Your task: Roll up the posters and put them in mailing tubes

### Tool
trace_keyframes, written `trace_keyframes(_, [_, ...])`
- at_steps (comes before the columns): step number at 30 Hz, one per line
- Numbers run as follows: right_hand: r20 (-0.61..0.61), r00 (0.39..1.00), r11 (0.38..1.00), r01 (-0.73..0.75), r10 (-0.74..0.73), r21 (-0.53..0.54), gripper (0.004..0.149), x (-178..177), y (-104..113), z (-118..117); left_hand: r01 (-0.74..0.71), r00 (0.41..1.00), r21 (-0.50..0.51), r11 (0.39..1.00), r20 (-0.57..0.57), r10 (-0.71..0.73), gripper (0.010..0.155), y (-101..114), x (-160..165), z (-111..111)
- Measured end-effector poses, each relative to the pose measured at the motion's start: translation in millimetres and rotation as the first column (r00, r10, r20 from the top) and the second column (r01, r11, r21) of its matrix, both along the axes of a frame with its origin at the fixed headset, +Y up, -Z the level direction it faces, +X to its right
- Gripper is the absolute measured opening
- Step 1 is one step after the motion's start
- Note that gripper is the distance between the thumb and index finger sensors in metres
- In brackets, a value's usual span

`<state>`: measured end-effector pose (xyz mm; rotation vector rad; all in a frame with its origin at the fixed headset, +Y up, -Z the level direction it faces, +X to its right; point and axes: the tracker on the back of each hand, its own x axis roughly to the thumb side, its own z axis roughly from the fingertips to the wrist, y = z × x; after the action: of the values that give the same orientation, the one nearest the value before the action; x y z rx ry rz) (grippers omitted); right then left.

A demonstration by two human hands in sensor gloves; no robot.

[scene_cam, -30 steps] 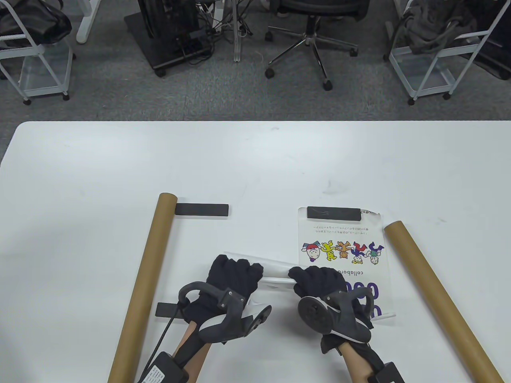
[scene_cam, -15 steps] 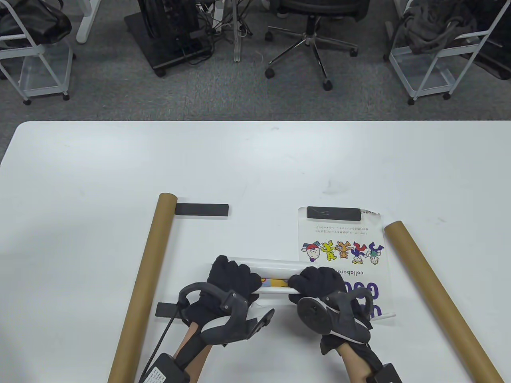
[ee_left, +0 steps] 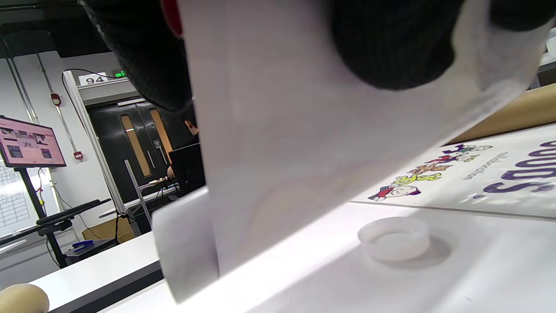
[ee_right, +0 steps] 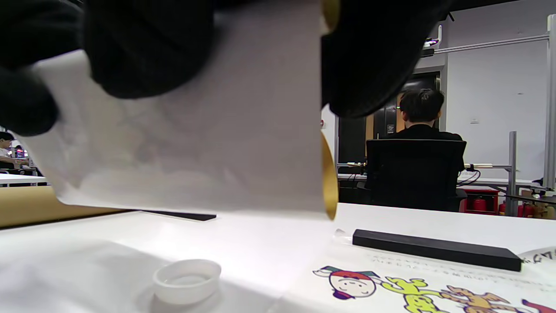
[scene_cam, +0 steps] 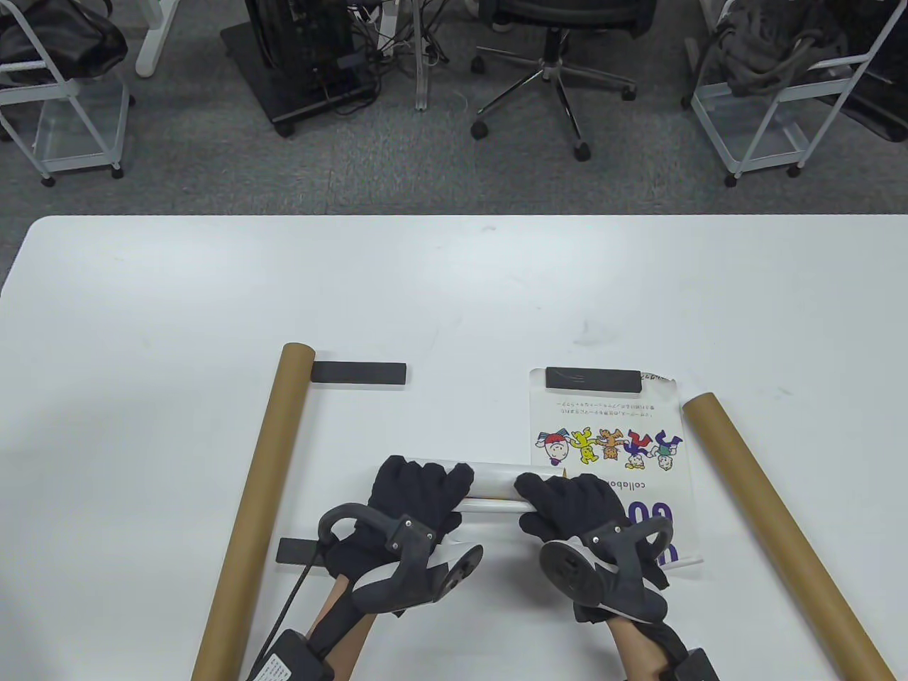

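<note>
Clearly light and springy, the rolled poster [scene_cam: 489, 481] wants gripping near both ends, where left hand [scene_cam: 415, 496] and right hand [scene_cam: 571, 500] curl fingers round it.

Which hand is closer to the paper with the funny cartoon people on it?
The right hand. It sits at the near left edge of the cartoon poster, partly over it. The left hand grips the other end of the rolled poster, farther left.

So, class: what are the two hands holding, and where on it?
The rolled poster: left hand grips its left end, right hand its right end.
</note>
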<state>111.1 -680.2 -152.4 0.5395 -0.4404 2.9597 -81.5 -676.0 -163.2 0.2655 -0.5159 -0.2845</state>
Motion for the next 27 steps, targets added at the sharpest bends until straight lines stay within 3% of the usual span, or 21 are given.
trace_keyframes(6, [-0.009,0.999,0.983,0.031,-0.034,-0.179,0.047,-1.3,-9.3,-5.4,0.022,0.999,-0.045,0.999,-0.030,-0.023,0.047,-3.4,-0.7,-3.2])
trace_keyframes(10, [-0.038,0.999,0.971,0.024,-0.034,-0.238,0.049,-3.2,-9.8,-6.8,0.048,0.998,-0.016,0.999,-0.041,-0.049,0.046,-1.8,-0.4,-3.5])
trace_keyframes(14, [-0.022,0.998,0.981,-0.060,0.057,-0.184,0.059,-7.6,-8.7,-4.4,0.116,0.993,0.042,0.992,-0.038,-0.115,0.040,-0.8,2.3,-1.3])
trace_keyframes(16, [-0.025,0.997,0.983,-0.076,0.073,-0.170,0.043,-10.3,-6.2,-3.5,0.137,0.990,0.037,0.990,-0.025,-0.136,0.032,-1.5,4.0,-0.2])
trace_keyframes(20, [-0.024,0.999,0.987,-0.036,0.033,-0.156,0.039,-5.3,-5.4,-3.7,0.174,0.985,0.065,0.983,-0.008,-0.174,0.028,-0.7,4.9,2.8])
trace_keyframes(27, [-0.004,1.000,0.983,-0.017,0.016,-0.182,0.041,-0.1,-4.6,-3.7,0.148,0.989,0.084,0.985,-0.008,-0.148,0.047,-1.3,5.5,4.0])
